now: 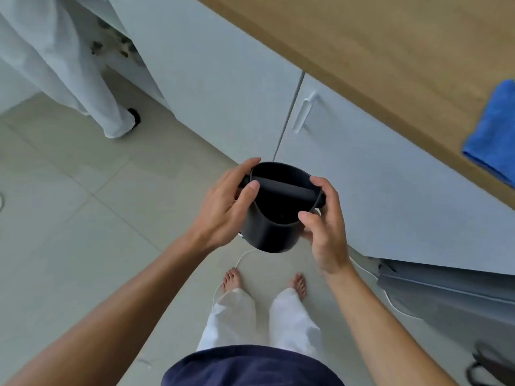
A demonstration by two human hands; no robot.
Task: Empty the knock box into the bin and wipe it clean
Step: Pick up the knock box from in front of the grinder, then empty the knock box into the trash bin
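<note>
Bare forearms, a dark navy top [250,366], loose white trousers [231,319], bare feet [232,278].

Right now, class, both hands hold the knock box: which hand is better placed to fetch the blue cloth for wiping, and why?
The right hand. The blue cloth lies on the wooden counter at the person's right. The left hand already wraps the knock box and could probably hold it alone.
</note>
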